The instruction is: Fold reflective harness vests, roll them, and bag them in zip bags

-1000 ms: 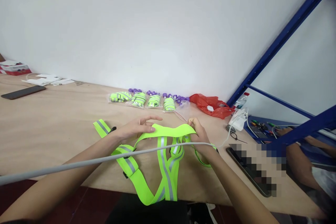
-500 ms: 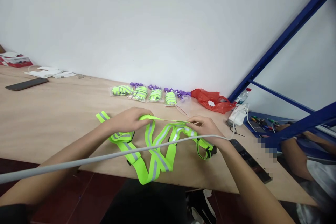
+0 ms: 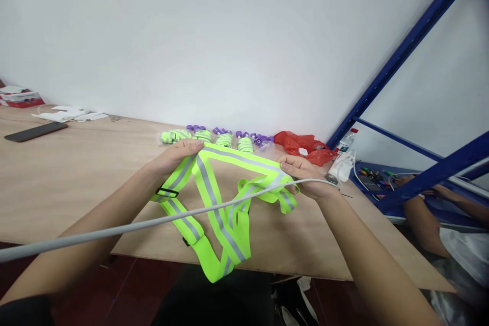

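A neon yellow-green reflective vest [image 3: 217, 209] made of elastic straps with grey stripes hangs between my hands, above the near part of the table. My left hand [image 3: 182, 153] pinches its upper left corner, thumb on top. At the upper right corner, my right hand [image 3: 303, 173] grips the strap between thumb and fingers. The top strap is stretched nearly straight between them. A black buckle [image 3: 167, 192] shows on the left strap below my left hand. The lower loop hangs over the table's front edge. A grey cable [image 3: 153, 225] passes in front of the vest.
Several bagged reflective bundles [image 3: 223, 140] and purple rolls [image 3: 263, 139] line the wall. Beside them lie a red plastic bag [image 3: 305, 147] and a bottle [image 3: 347, 140]. A dark phone [image 3: 36, 131] and white papers [image 3: 69, 113] are left. Another person's arm [image 3: 420, 214] is beyond the blue frame [image 3: 401, 61].
Both hands have raised the vest's top strap and turned its striped face toward me. My left hand has moved slightly up and left. The right-side straps have gathered under my right hand.
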`<control>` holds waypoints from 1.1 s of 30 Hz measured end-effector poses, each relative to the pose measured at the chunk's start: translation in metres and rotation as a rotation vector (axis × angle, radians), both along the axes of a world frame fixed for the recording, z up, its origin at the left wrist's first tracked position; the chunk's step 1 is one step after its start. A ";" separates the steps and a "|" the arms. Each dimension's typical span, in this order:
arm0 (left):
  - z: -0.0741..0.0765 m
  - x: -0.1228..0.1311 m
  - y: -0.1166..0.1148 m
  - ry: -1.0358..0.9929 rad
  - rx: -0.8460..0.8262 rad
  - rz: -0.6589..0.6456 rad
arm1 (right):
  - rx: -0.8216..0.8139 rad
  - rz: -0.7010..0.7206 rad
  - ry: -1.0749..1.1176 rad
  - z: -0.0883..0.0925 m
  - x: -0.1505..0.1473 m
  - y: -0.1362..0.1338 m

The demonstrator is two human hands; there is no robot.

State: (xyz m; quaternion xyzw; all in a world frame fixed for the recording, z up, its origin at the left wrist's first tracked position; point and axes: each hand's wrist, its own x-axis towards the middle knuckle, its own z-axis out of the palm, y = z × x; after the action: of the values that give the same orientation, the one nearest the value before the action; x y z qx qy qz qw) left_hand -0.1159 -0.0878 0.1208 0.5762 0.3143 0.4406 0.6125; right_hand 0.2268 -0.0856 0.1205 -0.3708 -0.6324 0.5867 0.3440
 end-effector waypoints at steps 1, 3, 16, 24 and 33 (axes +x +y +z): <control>0.001 0.002 0.000 -0.056 0.015 0.008 | 0.011 0.002 0.027 0.003 -0.001 0.000; 0.006 0.007 -0.001 -0.134 0.063 0.025 | 0.034 0.004 0.077 0.010 -0.002 0.000; 0.085 -0.014 0.043 0.304 0.138 -0.313 | 0.162 0.035 -0.120 0.069 0.018 0.022; 0.170 -0.033 0.073 0.575 0.194 -0.393 | 0.038 0.179 -0.241 0.135 0.040 0.052; 0.196 -0.076 0.075 0.854 0.203 -0.237 | 0.274 0.014 0.086 0.166 0.050 0.044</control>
State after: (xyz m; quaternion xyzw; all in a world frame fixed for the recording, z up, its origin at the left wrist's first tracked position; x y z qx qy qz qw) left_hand -0.1921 -0.0127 0.3172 0.7954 0.4258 0.1189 0.4146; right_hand 0.2766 -0.0414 0.2860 -0.2905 -0.6937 0.5126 0.4142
